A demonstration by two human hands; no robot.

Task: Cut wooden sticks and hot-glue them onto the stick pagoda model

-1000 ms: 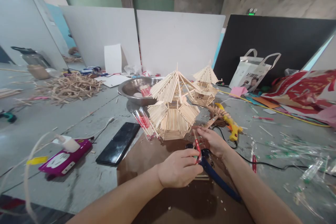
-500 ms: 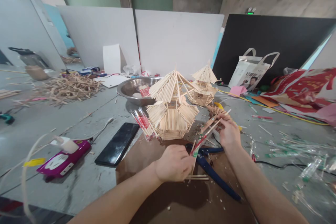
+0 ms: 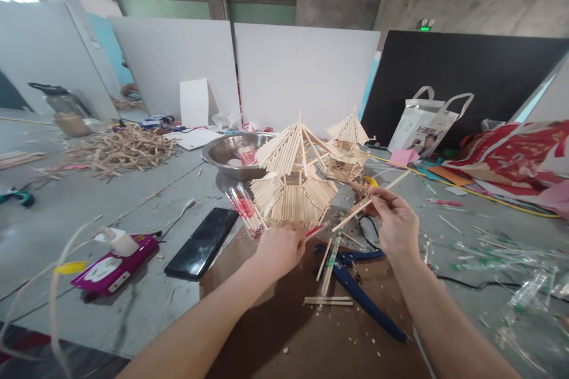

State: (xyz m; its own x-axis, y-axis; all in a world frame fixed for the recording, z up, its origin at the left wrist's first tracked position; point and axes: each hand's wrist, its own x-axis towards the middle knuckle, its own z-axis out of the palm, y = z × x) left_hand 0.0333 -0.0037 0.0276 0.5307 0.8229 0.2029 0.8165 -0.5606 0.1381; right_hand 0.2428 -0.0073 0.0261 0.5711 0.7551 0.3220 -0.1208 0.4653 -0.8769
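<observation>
My right hand [image 3: 395,222] is closed on a pair of bare wooden chopsticks [image 3: 349,217], which slant up to the right past my fingers. My left hand [image 3: 281,250] is closed around a red-printed plastic chopstick wrapper [image 3: 315,231], one end poking out to the right. Just behind my left hand stands a small pavilion model [image 3: 293,204] built of wooden sticks. A blue-handled cutting tool [image 3: 368,302] lies on the brown board [image 3: 267,337] between my forearms. Beside it rest a green-printed wrapper [image 3: 332,257] and short cut sticks [image 3: 329,301].
A phone [image 3: 202,243], a purple power strip [image 3: 113,266] and wrapped chopsticks [image 3: 244,210] lie to the left. Behind are a metal bowl [image 3: 217,157], a second stick model [image 3: 344,160] and a stick heap [image 3: 124,151]. Torn wrappers [image 3: 528,284] litter the right side.
The chopsticks, partly inside the red wrapper before, are now out of it in my right hand. My left hand has moved up and left with the wrapper, away from the chopsticks.
</observation>
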